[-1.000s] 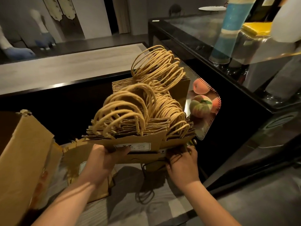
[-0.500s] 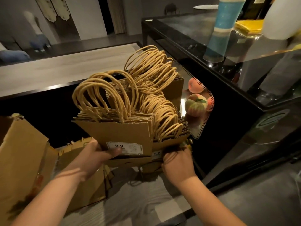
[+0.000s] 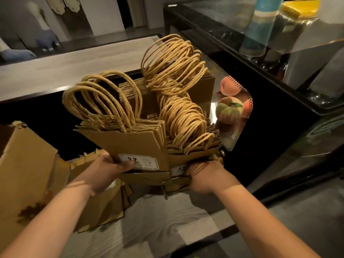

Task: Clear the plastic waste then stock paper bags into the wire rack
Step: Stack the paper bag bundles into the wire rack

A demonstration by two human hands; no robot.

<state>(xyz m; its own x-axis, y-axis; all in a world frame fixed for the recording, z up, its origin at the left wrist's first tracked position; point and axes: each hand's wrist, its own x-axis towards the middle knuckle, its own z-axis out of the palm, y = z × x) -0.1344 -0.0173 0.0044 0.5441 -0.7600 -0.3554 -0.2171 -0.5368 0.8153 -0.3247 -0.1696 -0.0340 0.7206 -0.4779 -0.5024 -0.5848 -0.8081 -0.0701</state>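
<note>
Head view. We held a bundle of flat paper bags [image 3: 128, 144] in our left hand [image 3: 109, 169], thumb pinched over the near face beside a white price label [image 3: 138, 161], fingers curled behind the stack. The bundle stood nearly upright, its long axis running from our grip up and away, with the twisted handles [image 3: 100, 103] fanned at the far top. Our right hand [image 3: 202, 174] gripped the near lower edge of the stocked bags [image 3: 188, 127], which stood just right of the held bundle and touched it along one side; their handles coiled in two clusters toward the far right. Whether that hand also closed on the wire rack [image 3: 164, 192] we could not tell: only a short run of wire showed below the bags, and the rack's frame was otherwise hidden.

The relation that mattered was sideways: the stocked row lay immediately right of the left-hand bundle, at about the same height, so we judged the coming move to be a short slide rightward and down into the gap at the row's left flank, the left hand carrying and the right bracing. A cardboard box [image 3: 24, 175] stood at the near left, with more bags [image 3: 104, 207] leaning beside it. A dark counter [image 3: 242, 40] ran along the far right. No plastic waste was in view.
</note>
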